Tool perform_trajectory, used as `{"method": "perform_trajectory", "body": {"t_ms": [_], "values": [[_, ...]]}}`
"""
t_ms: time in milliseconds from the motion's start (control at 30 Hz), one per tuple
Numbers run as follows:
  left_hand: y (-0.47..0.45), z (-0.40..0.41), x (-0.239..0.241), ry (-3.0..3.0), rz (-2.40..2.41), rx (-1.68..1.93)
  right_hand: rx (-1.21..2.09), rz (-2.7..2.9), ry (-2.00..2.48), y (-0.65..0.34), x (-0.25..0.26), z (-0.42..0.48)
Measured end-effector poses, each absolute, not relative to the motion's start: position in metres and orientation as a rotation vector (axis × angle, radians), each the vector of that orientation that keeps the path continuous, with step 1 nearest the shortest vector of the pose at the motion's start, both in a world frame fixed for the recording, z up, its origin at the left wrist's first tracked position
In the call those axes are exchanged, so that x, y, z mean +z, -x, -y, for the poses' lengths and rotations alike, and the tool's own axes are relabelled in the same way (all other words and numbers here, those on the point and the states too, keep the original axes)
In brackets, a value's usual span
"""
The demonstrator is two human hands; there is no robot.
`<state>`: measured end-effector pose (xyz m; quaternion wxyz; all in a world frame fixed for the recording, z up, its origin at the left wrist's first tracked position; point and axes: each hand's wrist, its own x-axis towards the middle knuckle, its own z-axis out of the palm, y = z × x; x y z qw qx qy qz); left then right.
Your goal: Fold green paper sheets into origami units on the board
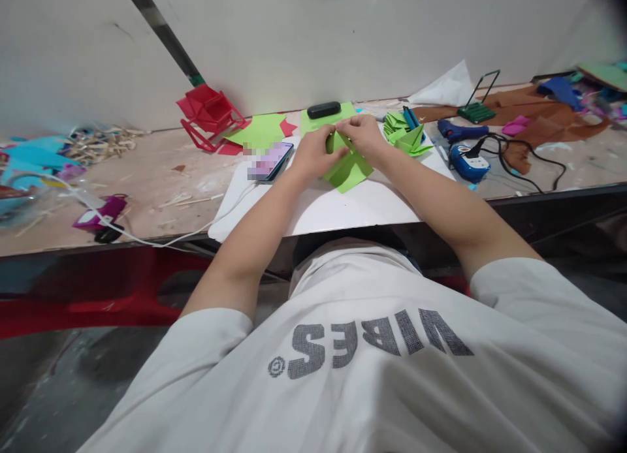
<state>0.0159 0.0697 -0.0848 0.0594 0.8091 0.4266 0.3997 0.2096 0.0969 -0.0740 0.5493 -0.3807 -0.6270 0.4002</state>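
Between my hands is a sheet of green paper with creases in it, held above a white board. My left hand pinches its left upper part, thumb across the front. At the top edge the fingers of my right hand are pressed together on the same paper, close to the left fingertips. Part of the paper is hidden behind the fingers. Just right of my right hand lie several folded green paper pieces. A phone rests on the board left of my left hand.
Behind my hands a black oblong case lies on green paper. Left stand a red folded-paper model and a purple plug adapter with a white cable. To the right are a blue glue gun, a blue socket adapter and brown sheets.
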Motion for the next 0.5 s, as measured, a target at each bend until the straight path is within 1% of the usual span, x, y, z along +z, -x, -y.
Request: {"method": "perform_trajectory", "body": {"t_ms": [267,500], "values": [[-0.011,-0.082,-0.083,-2.363,-1.19,1.27,1.013,1.546,0.824,-0.215,-0.07,-0.092],[-0.005,-0.093,-0.083,-2.245,-1.123,1.388,1.059,1.598,0.831,-0.229,-0.051,-0.088]]}}
